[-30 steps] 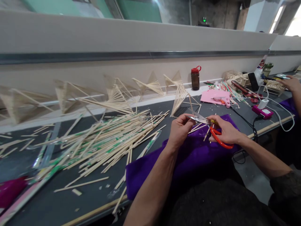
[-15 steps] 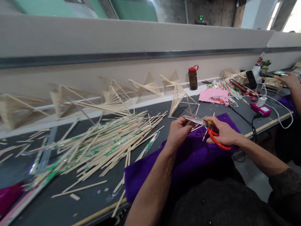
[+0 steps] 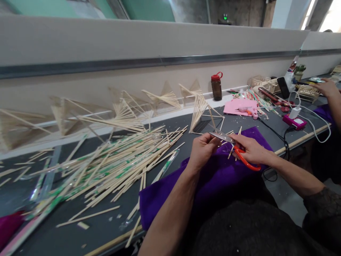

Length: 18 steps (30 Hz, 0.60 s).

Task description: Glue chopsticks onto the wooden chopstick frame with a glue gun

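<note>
My right hand (image 3: 249, 147) is wrapped round the red handle of a pair of scissors (image 3: 223, 137). The metal blades point left and look nearly together. At their tip is my left hand (image 3: 202, 149), its thumb and fingers pinched; whatever lies between them is hidden. Under both hands spreads a purple cloth (image 3: 170, 195) over the table edge. A few short wooden sticks (image 3: 230, 152) show beneath the scissors. Just beyond the hands stands a frame of thin wooden sticks (image 3: 198, 113) with a fanned, twisted side.
Many loose sticks and plastic wrappers (image 3: 128, 163) cover the table on the left. Twisted stick models (image 3: 119, 117) line the wall. Behind are a red-lidded bottle (image 3: 216, 87), pink sheet (image 3: 229, 107), glue gun (image 3: 249, 111) and magenta power block (image 3: 294, 122). Another person's hand (image 3: 327, 87) is far right.
The scissor blades, spread apart before, have come together. My right fingers have closed further round the handle. The view has shifted slightly.
</note>
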Available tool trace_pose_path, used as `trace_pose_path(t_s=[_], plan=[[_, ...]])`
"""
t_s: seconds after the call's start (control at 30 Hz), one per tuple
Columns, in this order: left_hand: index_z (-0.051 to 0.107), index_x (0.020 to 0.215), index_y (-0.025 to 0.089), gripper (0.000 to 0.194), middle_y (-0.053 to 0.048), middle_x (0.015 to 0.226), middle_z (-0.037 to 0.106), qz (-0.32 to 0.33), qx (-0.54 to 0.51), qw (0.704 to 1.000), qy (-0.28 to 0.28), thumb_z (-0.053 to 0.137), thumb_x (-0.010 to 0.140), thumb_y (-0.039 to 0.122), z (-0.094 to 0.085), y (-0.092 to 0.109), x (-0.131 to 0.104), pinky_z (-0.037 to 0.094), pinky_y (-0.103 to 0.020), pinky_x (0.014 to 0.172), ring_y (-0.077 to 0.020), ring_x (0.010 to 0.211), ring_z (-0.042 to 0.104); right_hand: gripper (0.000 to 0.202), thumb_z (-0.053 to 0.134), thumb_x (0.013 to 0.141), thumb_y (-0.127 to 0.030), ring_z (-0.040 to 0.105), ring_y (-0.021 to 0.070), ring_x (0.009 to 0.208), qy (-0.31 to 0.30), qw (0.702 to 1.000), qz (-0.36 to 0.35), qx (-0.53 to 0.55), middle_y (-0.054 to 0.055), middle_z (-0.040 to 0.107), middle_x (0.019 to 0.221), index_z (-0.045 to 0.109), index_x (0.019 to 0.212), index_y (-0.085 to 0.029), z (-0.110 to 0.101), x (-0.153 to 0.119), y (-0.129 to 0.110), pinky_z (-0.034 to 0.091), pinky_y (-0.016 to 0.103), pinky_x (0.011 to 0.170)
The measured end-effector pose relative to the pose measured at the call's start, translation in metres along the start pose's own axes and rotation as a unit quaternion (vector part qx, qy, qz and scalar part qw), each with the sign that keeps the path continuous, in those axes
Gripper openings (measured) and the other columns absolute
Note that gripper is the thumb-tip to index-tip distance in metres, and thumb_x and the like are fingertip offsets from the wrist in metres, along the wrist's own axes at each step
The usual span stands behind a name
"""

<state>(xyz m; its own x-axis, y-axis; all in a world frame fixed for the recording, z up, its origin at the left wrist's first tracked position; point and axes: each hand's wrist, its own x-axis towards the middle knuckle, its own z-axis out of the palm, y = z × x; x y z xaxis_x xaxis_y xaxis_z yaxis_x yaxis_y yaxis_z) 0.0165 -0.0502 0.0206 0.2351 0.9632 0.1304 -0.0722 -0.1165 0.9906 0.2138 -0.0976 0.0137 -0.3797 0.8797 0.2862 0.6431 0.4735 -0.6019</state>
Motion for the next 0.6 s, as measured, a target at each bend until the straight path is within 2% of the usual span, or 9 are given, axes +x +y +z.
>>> trace_pose_path(t_s=[0.1, 0.3, 0.5, 0.6], plan=[[0.068, 0.067, 0.015, 0.025, 0.004, 0.049, 0.054, 0.001, -0.005, 1.0, 0.003, 0.077, 0.062, 0.038, 0.001, 0.001, -0.001, 0.021, -0.02, 0.041, -0.0044, 0.04, 0.032, 0.042, 0.054, 0.087, -0.02, 0.059, 0.0195, 0.087, 0.021, 0.999, -0.008, -0.028, 0.007, 0.066, 0.107, 0.055, 0.128, -0.023, 0.0, 0.0, -0.002, 0.048, 0.035, 0.08], [0.067, 0.068, 0.015, 0.027, 0.004, 0.048, 0.054, 0.004, -0.005, 1.0, 0.017, 0.076, 0.061, 0.039, 0.001, -0.001, 0.001, 0.023, -0.02, 0.04, -0.005, 0.039, 0.035, 0.043, 0.057, 0.085, -0.02, 0.06, 0.0212, 0.091, 0.047, 0.997, -0.014, -0.061, 0.011, 0.067, 0.112, 0.057, 0.128, -0.018, 0.003, 0.001, 0.003, 0.048, 0.034, 0.081], [0.065, 0.068, 0.017, 0.017, 0.007, 0.047, 0.052, 0.048, 0.026, 0.998, 0.031, 0.072, 0.061, 0.031, 0.002, 0.007, -0.001, 0.03, -0.02, 0.042, -0.0066, 0.041, 0.038, 0.041, 0.056, 0.085, -0.02, 0.058, 0.018, 0.079, 0.071, 0.996, -0.027, -0.057, 0.007, 0.067, 0.097, 0.059, 0.126, -0.019, 0.006, 0.009, 0.005, 0.046, 0.031, 0.073], [0.063, 0.066, 0.018, 0.015, 0.006, 0.05, 0.053, 0.071, 0.059, 0.994, 0.05, 0.07, 0.065, 0.031, 0.001, 0.007, -0.002, 0.034, -0.021, 0.045, -0.0078, 0.044, 0.041, 0.042, 0.057, 0.084, -0.018, 0.057, 0.0169, 0.078, 0.079, 0.995, -0.018, -0.05, 0.007, 0.068, 0.097, 0.058, 0.126, -0.017, 0.007, 0.01, 0.004, 0.046, 0.03, 0.072]])
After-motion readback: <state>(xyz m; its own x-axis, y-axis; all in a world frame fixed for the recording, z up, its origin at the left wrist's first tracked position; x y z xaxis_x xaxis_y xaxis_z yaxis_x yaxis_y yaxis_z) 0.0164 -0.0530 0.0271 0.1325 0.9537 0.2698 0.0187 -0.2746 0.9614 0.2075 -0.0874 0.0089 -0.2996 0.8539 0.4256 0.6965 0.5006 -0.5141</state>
